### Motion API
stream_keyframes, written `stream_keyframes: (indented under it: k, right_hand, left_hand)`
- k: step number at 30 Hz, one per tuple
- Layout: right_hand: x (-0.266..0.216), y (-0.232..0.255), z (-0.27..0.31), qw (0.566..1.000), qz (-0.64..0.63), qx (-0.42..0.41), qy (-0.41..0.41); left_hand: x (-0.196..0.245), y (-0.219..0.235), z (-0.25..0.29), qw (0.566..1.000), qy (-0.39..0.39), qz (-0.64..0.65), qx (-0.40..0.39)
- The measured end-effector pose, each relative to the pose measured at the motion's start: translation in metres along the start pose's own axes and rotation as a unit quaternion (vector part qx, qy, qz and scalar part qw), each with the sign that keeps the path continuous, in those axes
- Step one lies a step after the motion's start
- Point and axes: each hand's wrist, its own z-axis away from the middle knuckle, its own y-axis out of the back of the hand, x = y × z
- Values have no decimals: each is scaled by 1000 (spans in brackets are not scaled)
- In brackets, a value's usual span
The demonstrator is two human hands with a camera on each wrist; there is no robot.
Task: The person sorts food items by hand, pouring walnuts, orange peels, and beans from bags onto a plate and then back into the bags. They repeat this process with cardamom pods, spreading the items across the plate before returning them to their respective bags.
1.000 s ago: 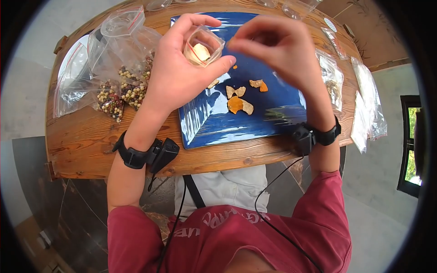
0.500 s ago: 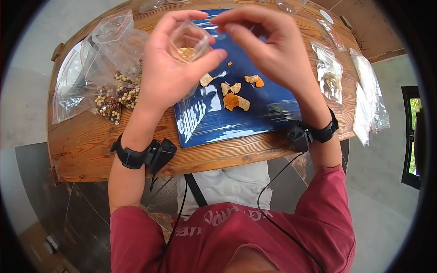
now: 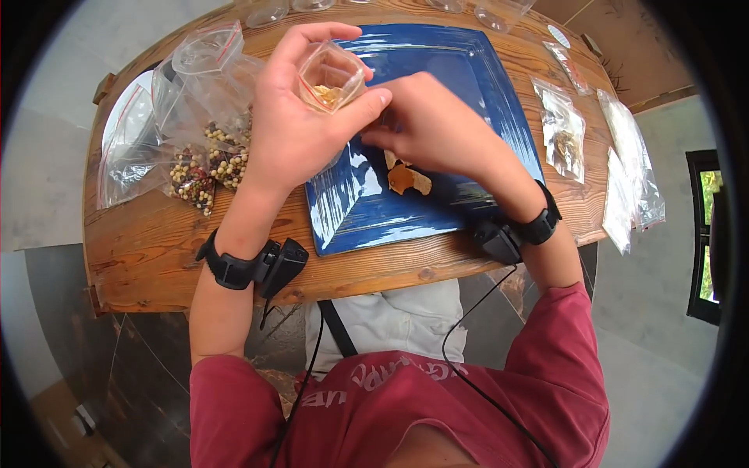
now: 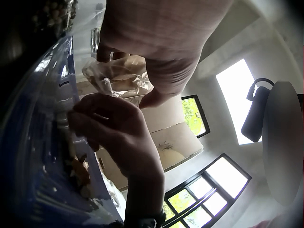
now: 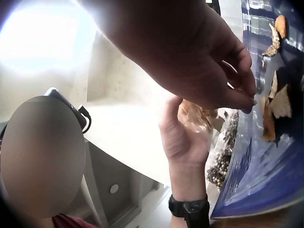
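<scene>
My left hand (image 3: pixel 289 117) holds a small clear zip bag (image 3: pixel 334 61) upright, its mouth spread between thumb and fingers. Inside lie pale yellowish dried peel pieces (image 3: pixel 326 96). My right hand (image 3: pixel 437 125) is lowered beside the bag, its curled fingertips close over the left side of the blue square plate (image 3: pixel 460 58). In the right wrist view, thumb and finger come together near the plate; I cannot tell whether they pinch a piece. Orange and tan dried peel pieces (image 3: pixel 402 179) lie on the plate, more of them (image 5: pixel 281 102) showing in the right wrist view.
Clear zip bags of mixed beads or beans (image 3: pixel 191 175) lie left of the plate. To the right are a bag with brown dried pieces (image 3: pixel 566 144) and clear bags (image 3: pixel 624 171) at the table edge. Clear round containers (image 3: pixel 265 14) stand along the back.
My right hand has come down from above the bag's mouth to the plate's left side, now covering several peel pieces. The left hand still holds the bag in about the same place.
</scene>
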Motion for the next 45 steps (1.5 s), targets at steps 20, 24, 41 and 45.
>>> stream_keyframes:
  k: [20, 24, 41, 45]
  right_hand:
    - [-9, 61, 15, 994, -66, 90, -22]
    - [2, 38, 20, 995, 44, -86, 14]
    - [-2, 32, 17, 981, -90, -170, -2]
    - [0, 71, 21, 973, -162, -157, 41]
  left_hand:
    - [-7, -10, 6, 999, 16, -2, -44]
    - [-10, -9, 4, 999, 4, 0, -41]
    - [-1, -2, 1, 997, 63, -3, -49]
    - [-5, 0, -2, 997, 48, 14, -55]
